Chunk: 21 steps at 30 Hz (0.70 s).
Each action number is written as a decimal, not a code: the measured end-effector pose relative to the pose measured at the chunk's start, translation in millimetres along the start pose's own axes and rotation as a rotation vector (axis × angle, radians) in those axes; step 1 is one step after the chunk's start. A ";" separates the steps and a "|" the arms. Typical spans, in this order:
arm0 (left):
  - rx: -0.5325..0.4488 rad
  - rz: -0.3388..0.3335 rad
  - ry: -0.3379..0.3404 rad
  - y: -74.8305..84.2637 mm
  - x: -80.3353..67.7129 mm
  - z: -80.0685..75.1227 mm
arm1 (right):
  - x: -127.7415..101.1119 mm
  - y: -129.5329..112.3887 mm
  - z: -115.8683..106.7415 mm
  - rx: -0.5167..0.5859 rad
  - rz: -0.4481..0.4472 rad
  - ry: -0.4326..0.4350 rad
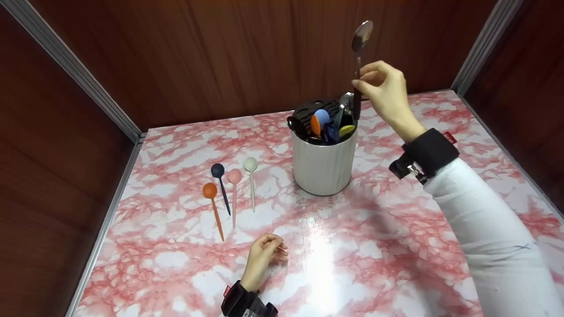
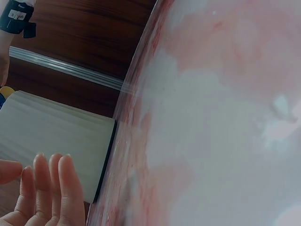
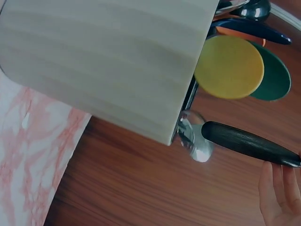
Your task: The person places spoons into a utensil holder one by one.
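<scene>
My right hand (image 1: 387, 92) pinches a metal spoon (image 1: 362, 37) by its dark handle, between thumb and fingers. The spoon stands upright, bowl up, over the right rim of a pale cylindrical utensil holder (image 1: 324, 169). In the right wrist view the black handle (image 3: 249, 143) points its lower end toward the holder's mouth, where a shiny metal utensil (image 3: 195, 139) shows. Yellow (image 3: 229, 67) and green (image 3: 273, 75) utensil heads stick out of the holder. Low in front, my left hand (image 1: 262, 259) holds nothing, its fingers loosely bent; the left wrist view shows its fingers (image 2: 42, 183) before the holder.
Left of the holder lie an orange spoon (image 1: 210, 191), a navy spoon (image 1: 217, 171), a pink spoon (image 1: 235, 177) and a pale green spoon (image 1: 250, 164). Brown wood-grain panels (image 1: 211, 57) stand behind and at both sides of the red-and-white marbled table (image 1: 167, 281).
</scene>
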<state>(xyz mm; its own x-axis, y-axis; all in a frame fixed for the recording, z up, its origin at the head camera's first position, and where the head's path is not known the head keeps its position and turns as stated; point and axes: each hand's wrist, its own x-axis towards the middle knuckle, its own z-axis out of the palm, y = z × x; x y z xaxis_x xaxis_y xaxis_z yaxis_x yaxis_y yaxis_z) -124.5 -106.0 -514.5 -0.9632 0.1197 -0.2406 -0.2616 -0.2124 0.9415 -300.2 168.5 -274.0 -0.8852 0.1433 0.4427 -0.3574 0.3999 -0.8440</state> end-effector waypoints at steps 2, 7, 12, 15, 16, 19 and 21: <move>-0.010 -0.003 0.002 0.2 -0.2 0.0 | 0.1 -1.1 3.0 0.008 0.004 -0.004; -0.009 -0.001 0.003 -0.1 -0.4 -0.1 | 1.2 -1.2 7.9 0.016 0.010 -0.014; -0.004 -0.004 0.000 -0.6 -0.8 -0.6 | 2.0 1.0 12.0 0.010 0.018 -0.021; -0.008 -0.006 0.001 -0.7 -0.8 -0.6 | 1.8 3.7 14.9 -0.014 0.021 -0.022; -0.008 -0.005 0.000 -1.0 -0.7 -0.5 | 1.4 4.8 15.7 -0.024 0.020 -0.024; -0.005 -0.003 0.001 -1.4 -0.6 -0.1 | -0.2 8.8 17.6 -0.050 0.019 -0.034; -0.001 0.000 0.001 -1.7 -0.4 0.2 | -1.4 11.7 18.1 -0.052 0.021 -0.045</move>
<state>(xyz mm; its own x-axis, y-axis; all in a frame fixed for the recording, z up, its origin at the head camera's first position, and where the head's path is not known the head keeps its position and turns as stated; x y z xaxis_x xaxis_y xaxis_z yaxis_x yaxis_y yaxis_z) -123.8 -105.6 -515.9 -0.9632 0.1185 -0.2412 -0.2620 -0.2132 0.9412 -308.5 156.5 -290.0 -0.9052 0.1112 0.4103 -0.3242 0.4436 -0.8356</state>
